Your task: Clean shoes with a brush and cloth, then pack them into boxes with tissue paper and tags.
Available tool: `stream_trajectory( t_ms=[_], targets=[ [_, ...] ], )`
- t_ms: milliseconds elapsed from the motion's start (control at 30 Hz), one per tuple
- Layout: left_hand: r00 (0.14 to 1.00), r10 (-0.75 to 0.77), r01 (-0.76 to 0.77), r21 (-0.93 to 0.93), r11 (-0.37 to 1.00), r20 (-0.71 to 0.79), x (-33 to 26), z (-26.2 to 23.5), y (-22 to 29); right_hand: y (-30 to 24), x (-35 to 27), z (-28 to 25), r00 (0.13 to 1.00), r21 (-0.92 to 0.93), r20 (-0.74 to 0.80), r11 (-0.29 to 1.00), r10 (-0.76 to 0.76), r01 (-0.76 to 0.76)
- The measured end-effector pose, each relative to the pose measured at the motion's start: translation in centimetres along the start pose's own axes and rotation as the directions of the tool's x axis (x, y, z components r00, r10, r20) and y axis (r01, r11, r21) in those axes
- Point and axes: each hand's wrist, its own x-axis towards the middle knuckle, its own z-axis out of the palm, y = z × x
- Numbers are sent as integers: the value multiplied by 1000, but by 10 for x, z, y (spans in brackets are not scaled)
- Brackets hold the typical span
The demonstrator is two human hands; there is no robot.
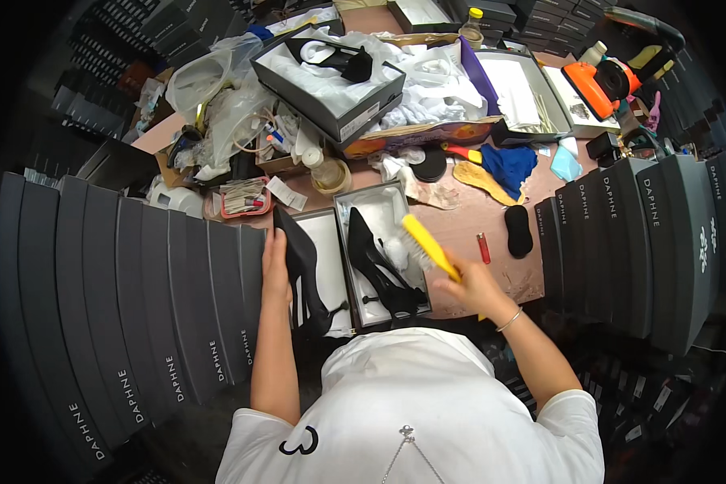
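Observation:
My left hand [276, 270] is closed on a black high-heeled shoe [305, 262], gripping its outer side with the pointed toe facing away from me. Under that shoe lies the white inside of the left half of an open shoebox [327, 250]. A second black heeled shoe [369, 260] rests in the right half, beside crumpled white paper [396, 253]. My right hand [474, 289] grips a yellow brush [431, 248] by its handle. The brush is held above the box's right edge, apart from both shoes, its pale bristles facing left.
Stacked dark shoeboxes [121, 298] wall in the left side, and more boxes [613, 234] stand on the right. On the pink table are a red lighter [483, 248], a black oval pad [519, 231] and a bottle [324, 169]. Behind sits an open shoebox [331, 109] with black footwear.

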Motion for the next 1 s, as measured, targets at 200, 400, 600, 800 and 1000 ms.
stream_trajectory(
  t_ms=[200, 400, 600, 800, 1000],
  targets=[
    [985, -1, -22, 136, 990, 170, -42, -2, -30, 8, 50, 121, 985, -119, 103, 981, -138, 150],
    [990, -63, 91, -224, 970, 128, -46, -10, -29, 11, 72, 121, 961, 156, 47, 953, -272, 262],
    [772, -173, 498, -413, 763, 612, -10, 21, -40, -34, 32, 62, 883, 876, 375, 418, -282, -239],
    [568, -23, 678, -452, 579, 823, -48, 115, -10, -26, 0, 90, 865, 968, 172, -80, -471, -236],
    [355, -44, 760, -261, 596, 934, -90, 158, 0, 1, -50, 72, 940, 995, -79, -84, -332, 54]
  ],
)
